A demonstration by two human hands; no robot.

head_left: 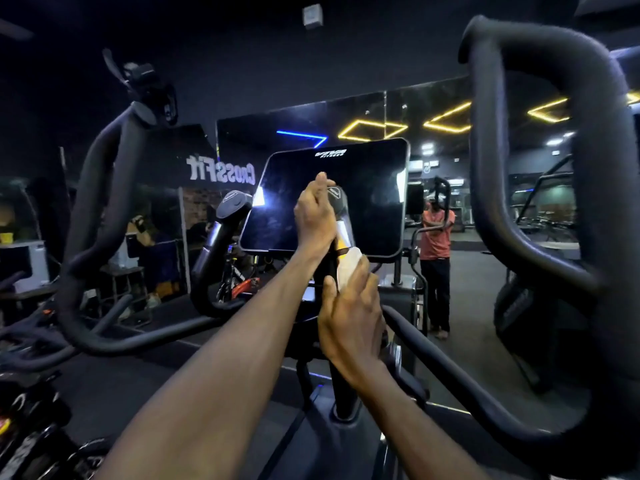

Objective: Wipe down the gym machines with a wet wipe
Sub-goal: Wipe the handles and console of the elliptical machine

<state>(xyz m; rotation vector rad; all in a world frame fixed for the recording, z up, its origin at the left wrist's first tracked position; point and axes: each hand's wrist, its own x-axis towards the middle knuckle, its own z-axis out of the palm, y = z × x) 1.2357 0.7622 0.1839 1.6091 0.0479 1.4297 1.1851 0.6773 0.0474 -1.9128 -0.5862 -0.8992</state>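
I stand at a dark cardio machine with a black console screen (367,199) straight ahead. In front of the screen rises a short inner handle (341,216) with a grey cap and a silver band. My left hand (315,216) grips that handle near its top. Just below, my right hand (349,317) presses a pale wet wipe (348,268) against the handle's stem, fingers curled round the wipe. A matching inner handle (232,209) stands free to the left of the screen.
Large black looped handlebars frame the view, one on the left (97,209) and one on the right (540,188). A wall mirror (450,109) behind the console reflects a person in an orange shirt (435,237), yellow ceiling lights and other machines. Another bike (27,427) sits low left.
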